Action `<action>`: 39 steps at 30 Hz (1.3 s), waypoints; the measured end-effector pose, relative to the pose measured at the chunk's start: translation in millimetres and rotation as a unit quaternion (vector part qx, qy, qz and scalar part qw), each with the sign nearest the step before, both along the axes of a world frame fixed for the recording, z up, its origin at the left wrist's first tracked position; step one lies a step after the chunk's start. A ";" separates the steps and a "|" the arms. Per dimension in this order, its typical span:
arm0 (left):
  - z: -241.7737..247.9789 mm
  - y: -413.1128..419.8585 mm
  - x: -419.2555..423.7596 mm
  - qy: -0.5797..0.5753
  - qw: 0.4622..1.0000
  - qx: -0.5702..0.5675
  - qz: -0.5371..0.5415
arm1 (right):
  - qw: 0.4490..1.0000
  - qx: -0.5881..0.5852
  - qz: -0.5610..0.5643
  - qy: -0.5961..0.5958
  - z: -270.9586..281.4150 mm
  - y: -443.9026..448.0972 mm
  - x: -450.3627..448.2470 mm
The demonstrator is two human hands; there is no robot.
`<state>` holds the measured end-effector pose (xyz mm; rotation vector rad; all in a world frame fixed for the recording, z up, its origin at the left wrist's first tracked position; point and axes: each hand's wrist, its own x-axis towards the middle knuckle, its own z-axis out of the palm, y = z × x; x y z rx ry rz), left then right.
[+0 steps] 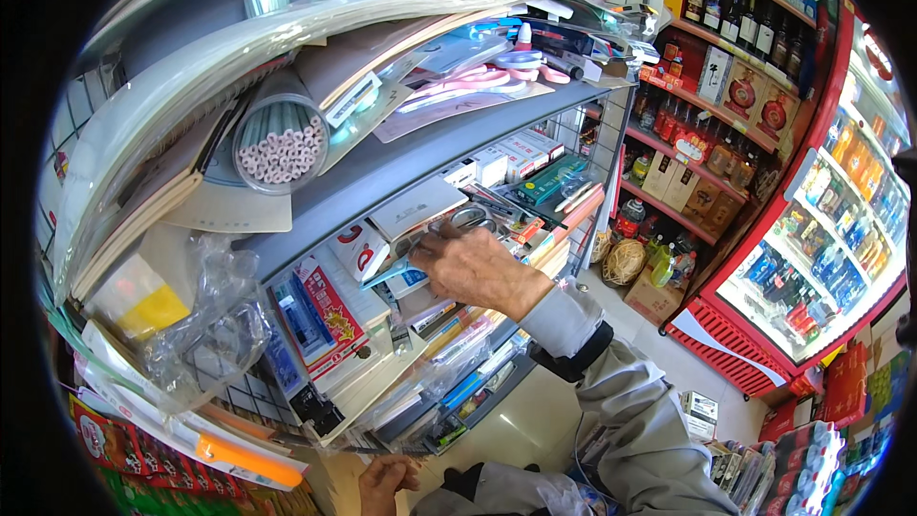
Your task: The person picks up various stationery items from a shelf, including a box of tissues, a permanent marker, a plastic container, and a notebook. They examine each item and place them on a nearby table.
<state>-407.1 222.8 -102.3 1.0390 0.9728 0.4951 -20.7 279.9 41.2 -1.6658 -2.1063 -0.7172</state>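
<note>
My right hand (473,266) reaches palm down over the middle shelf of a stationery rack. Its fingertips close on the end of a slim light-blue tool (389,272), whose other end points left; its exact kind is partly hidden. Dark scissor handles (469,217) lie just beyond the knuckles. A white box with red print (358,249) sits to the left of the fingers, and a flat grey-white box (418,206) is behind them. Low at the bottom edge, my left hand (390,476) hangs away from the shelf, fingers loosely curled; its palm is hidden.
Overhead, the upper shelf (430,136) carries a clear tub of pencils (281,136) and pink-handled scissors (473,79). Crumpled clear plastic (215,322) bulges out at left. Wire mesh (609,136) closes the right end. A red drinks fridge (752,344) stands across the aisle.
</note>
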 end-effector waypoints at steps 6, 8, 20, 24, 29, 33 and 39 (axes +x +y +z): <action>-1.2 -0.6 4.5 -0.019 1.000 0.010 -0.017 | 0.996 -0.007 -0.027 -0.080 -7.3 -5.6 -6.0; -2.8 -0.4 3.8 -0.016 1.000 0.010 -0.021 | 0.997 -0.004 -0.033 -0.075 -8.3 -3.7 -6.9; 8.3 -6.2 3.5 -0.023 0.999 0.012 -0.027 | 0.989 -0.079 -0.002 0.122 1.4 -13.0 4.7; 8.9 -6.4 3.6 -0.042 0.999 0.010 -0.020 | 0.999 -0.047 -0.020 0.015 0.9 -15.0 -6.2; 13.4 -6.0 5.5 -0.042 0.999 0.016 -0.024 | 0.997 0.026 -0.037 -0.062 -8.3 -15.0 -4.6; 7.4 -3.7 5.3 -0.063 0.997 0.013 -0.031 | 0.993 0.041 -0.085 -0.069 -10.2 -17.2 -6.3; 13.7 -2.7 12.7 -0.035 0.999 -0.004 -0.029 | 0.991 0.097 -0.088 0.017 -15.7 -26.0 4.7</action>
